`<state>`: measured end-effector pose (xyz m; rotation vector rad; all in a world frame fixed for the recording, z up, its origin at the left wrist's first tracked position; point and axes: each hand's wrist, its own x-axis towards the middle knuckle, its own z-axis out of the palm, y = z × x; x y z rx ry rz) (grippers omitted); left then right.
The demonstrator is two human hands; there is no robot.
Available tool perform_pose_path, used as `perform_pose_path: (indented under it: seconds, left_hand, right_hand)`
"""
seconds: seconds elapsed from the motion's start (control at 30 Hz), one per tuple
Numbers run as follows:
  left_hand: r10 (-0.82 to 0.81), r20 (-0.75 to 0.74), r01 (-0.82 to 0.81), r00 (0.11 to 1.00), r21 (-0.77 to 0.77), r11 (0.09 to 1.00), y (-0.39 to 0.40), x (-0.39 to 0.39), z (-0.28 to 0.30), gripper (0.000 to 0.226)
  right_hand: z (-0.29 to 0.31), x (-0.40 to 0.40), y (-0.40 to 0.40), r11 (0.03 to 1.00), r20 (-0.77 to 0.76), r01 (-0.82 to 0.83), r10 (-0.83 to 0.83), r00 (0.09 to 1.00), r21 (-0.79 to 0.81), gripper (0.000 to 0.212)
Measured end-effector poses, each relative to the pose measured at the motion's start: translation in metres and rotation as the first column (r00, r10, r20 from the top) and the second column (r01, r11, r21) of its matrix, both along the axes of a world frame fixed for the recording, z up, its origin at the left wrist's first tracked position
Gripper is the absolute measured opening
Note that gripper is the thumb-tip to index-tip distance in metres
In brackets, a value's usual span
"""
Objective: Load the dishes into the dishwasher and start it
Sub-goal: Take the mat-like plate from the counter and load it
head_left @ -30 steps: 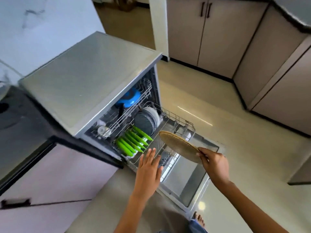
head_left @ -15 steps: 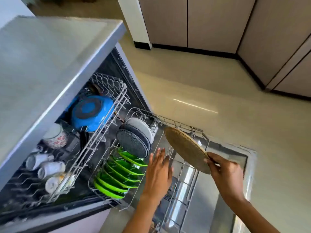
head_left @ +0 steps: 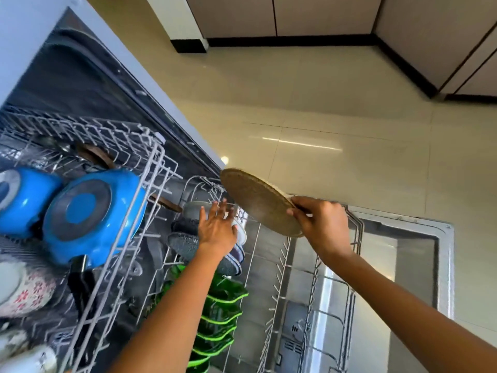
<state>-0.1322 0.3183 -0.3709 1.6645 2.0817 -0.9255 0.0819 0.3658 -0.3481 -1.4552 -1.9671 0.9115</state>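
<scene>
My right hand (head_left: 320,220) grips a brown speckled plate (head_left: 259,201) by its near edge and holds it tilted above the pulled-out lower rack (head_left: 285,262) of the open dishwasher. My left hand (head_left: 217,227) reaches into that rack with fingers spread, resting against the grey and white plates (head_left: 185,242) standing at its far end. Several green plates (head_left: 220,316) stand in a row nearer to me. The upper rack (head_left: 150,179) holds two blue bowls (head_left: 91,214) upside down and a flowered cup (head_left: 27,289).
The dishwasher door (head_left: 403,267) lies open flat on the right. Beige floor tiles (head_left: 322,117) stretch beyond it to brown cabinets (head_left: 322,14) with a dark plinth. A white pillar (head_left: 177,20) stands at the top centre.
The view has closed in on the racks. My left hand went forward onto the grey plates, and my right hand carried the brown plate up over the rack's far end.
</scene>
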Motion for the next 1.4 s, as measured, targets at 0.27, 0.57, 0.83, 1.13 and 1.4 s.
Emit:
perform_pose_path:
  seconds: [0.27,0.57,0.83,1.13,1.4]
  left_hand:
    - [-0.026,0.102,0.016,0.994,0.106,0.994,-0.001,-0.031,-0.005,0.048]
    - [-0.016,0.189,-0.019,0.982,0.183,0.983,-0.032,-0.036,0.005,0.049]
    - [0.022,0.234,-0.062,0.972,0.167,0.984,-0.034,-0.034,0.005,0.051]
    - [0.035,0.269,-0.079,0.962,0.156,0.985,-0.035,-0.034,0.006,0.052]
    - [0.03,0.274,-0.076,0.961,0.16,0.984,-0.04,-0.035,0.007,0.054]
  right_hand:
    - [-0.01,-0.048,0.029,0.995,-0.001,-0.082,0.082,0.997,-0.058,0.009]
    - [-0.02,-0.094,0.038,0.979,0.094,-0.179,0.188,0.978,-0.097,0.014]
    - [-0.034,-0.119,0.041,0.97,0.212,-0.198,0.226,0.951,-0.143,0.012]
    - [-0.05,-0.132,0.035,0.928,0.31,-0.321,0.366,0.877,-0.187,0.015]
    - [-0.028,-0.102,0.041,0.966,0.216,-0.214,0.242,0.946,-0.146,0.02]
